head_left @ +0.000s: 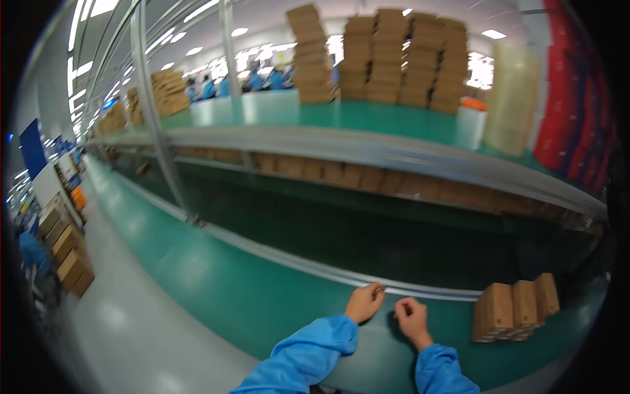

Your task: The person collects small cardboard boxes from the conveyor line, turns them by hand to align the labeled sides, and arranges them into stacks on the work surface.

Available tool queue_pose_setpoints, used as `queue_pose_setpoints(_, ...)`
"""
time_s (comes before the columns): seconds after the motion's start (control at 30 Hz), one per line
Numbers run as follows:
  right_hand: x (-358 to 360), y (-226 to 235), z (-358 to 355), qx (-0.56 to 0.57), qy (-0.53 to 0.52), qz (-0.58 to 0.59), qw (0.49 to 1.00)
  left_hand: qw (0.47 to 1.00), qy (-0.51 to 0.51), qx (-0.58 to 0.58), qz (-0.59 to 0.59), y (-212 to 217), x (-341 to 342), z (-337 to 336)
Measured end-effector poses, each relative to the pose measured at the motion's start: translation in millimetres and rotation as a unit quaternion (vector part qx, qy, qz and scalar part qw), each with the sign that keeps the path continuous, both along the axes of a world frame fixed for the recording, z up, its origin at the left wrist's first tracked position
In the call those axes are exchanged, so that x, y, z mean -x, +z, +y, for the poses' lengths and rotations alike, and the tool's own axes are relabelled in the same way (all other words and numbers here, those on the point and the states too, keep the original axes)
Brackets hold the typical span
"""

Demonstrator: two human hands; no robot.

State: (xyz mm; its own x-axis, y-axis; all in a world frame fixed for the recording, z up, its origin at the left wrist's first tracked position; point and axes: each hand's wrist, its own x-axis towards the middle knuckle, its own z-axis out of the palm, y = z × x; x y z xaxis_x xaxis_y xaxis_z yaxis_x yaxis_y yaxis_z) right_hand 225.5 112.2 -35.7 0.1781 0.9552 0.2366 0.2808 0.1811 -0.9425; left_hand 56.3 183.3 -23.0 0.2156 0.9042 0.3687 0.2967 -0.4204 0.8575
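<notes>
Both hands hover over the near green bench top (216,295), close together but apart, in blue sleeves. My left hand (365,304) is closed, with finger and thumb drawn together by the metal rail (315,266). Whatever it pinches, if anything, is too small to name. A short gap to the right, my right hand (413,320) has its fingers curled in; any small item inside them is hidden. Nearest on the right stand stacked brown cardboard boxes (495,312) in several columns on the bench, touched by neither hand.
Beyond the rail runs a dark belt (341,226). A raised green shelf (262,118) above it carries tall stacks of flat cardboard (387,59), a white container (470,127) and red bins (577,98). A metal post (154,105) rises at left. Cartons (71,259) stand beyond the aisle.
</notes>
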Motion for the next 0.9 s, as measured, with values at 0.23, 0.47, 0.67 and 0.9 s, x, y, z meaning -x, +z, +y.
queue_pose_setpoints(0.23,1.1,5.9,-26.8,0.000,0.018,-0.037,0.999,0.998,-0.033,-0.022,0.057,8.1,-3.0,-12.9)
queue_pose_setpoints(0.47,5.6,8.9,-21.5,0.010,0.017,-0.054,0.998,0.998,-0.045,-0.010,0.034,16.5,5.0,-12.8)
queue_pose_setpoints(0.67,6.3,10.7,-23.1,0.022,0.003,-0.043,0.999,0.999,-0.047,-0.010,0.017,14.7,7.2,-12.5)
queue_pose_setpoints(0.9,6.2,16.8,-29.3,0.022,-0.007,0.044,0.999,0.998,-0.056,0.022,0.007,16.4,10.9,-13.8)
